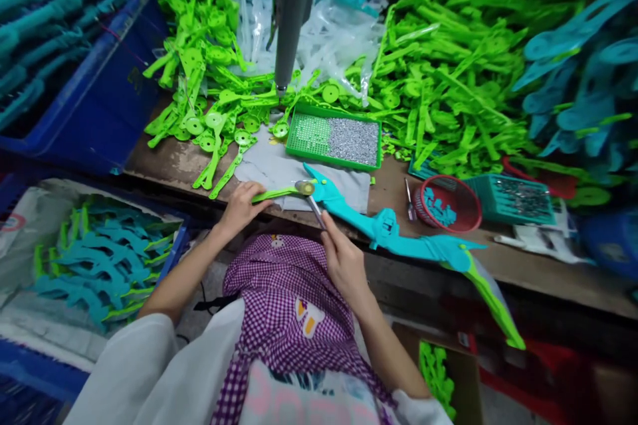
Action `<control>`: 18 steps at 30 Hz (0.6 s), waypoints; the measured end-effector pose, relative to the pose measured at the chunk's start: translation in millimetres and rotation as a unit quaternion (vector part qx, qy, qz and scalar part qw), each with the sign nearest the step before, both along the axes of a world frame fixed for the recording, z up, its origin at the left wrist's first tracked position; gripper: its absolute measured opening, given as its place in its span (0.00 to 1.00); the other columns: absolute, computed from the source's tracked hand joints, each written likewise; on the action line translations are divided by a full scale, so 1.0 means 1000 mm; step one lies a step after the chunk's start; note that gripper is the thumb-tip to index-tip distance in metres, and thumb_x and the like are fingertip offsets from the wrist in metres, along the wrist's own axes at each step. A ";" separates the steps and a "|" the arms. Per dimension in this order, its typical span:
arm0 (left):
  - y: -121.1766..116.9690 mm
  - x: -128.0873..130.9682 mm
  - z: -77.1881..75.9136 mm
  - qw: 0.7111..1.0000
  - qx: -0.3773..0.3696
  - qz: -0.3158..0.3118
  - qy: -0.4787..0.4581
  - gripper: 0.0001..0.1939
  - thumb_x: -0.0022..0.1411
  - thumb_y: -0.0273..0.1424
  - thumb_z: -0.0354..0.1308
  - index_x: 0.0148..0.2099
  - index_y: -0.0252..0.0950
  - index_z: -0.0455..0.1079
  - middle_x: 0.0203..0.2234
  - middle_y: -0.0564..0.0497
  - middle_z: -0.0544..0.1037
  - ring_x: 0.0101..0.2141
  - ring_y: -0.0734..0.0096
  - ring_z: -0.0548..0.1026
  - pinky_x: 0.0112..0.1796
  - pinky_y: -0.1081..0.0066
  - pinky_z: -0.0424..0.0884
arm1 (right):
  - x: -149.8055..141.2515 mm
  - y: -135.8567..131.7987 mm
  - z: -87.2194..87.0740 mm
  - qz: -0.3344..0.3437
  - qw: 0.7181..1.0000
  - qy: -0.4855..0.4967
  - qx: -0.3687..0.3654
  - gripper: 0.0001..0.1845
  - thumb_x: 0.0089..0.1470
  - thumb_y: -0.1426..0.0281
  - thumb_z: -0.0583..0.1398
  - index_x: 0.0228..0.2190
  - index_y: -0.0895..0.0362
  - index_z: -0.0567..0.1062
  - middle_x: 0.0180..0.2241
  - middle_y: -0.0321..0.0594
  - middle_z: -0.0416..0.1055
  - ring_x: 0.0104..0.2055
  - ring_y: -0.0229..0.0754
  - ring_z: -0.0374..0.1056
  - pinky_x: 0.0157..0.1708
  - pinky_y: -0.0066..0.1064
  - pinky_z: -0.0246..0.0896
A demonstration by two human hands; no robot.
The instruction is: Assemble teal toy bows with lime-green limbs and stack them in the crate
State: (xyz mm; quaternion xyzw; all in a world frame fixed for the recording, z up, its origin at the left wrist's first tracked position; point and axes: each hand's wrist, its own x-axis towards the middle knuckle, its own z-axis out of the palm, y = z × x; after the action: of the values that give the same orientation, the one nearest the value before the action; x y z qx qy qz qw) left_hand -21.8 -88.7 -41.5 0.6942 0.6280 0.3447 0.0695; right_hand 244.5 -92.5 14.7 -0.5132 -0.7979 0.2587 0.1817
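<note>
Purple checked apron (279,285) cloth shows below the near edge of the desk (167,149). Heaped green parts (448,80) cover much of the far side. Along the near edge stretches a long turquoise piece (349,216), its right end overhanging. Behind its left end sits a green tray (331,161). At that end, the left hand (244,207) has its grip closed on a green arm (278,194); the right hand (345,265) grips a slim metal tool (317,211).

A blue crate (107,89) is running off at far left, a grey tool (293,20) off the top; the right hand (347,269) is hiding a metal tool's (316,210) end.
</note>
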 end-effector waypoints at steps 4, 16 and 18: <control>0.003 -0.002 0.025 0.994 -0.058 -0.038 0.083 0.16 0.63 0.36 0.58 0.50 0.35 0.72 0.38 0.44 0.77 0.39 0.63 0.75 0.42 0.66 0.70 | 0.044 0.025 0.052 -0.058 0.993 -0.063 0.082 0.26 0.63 0.62 0.48 0.61 0.49 0.61 0.50 0.46 0.74 0.46 0.49 0.74 0.43 0.39 0.69; 0.064 -0.020 0.148 0.917 -0.324 -0.132 0.189 0.16 0.56 0.42 0.60 0.41 0.38 0.80 0.24 0.49 0.81 0.26 0.69 0.73 0.30 0.73 0.61 | 0.079 0.151 0.089 0.140 0.920 -0.365 -0.021 0.24 0.61 0.58 0.50 0.53 0.50 0.72 0.47 0.49 0.76 0.44 0.56 0.72 0.40 0.45 0.65; 0.071 -0.021 0.153 0.910 -0.348 -0.134 0.181 0.15 0.55 0.41 0.61 0.40 0.39 0.81 0.23 0.50 0.80 0.26 0.69 0.72 0.30 0.73 0.61 | 0.079 0.159 0.067 0.185 0.928 -0.322 -0.029 0.25 0.61 0.57 0.49 0.54 0.52 0.71 0.49 0.47 0.75 0.47 0.55 0.71 0.41 0.41 0.65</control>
State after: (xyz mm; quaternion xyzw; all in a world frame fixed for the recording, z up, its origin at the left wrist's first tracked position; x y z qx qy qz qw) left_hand -42.8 -17.8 111.2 0.7540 0.6113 -0.0395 0.2371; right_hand 323.6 66.7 82.1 -0.4177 -0.8862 0.1315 -0.1512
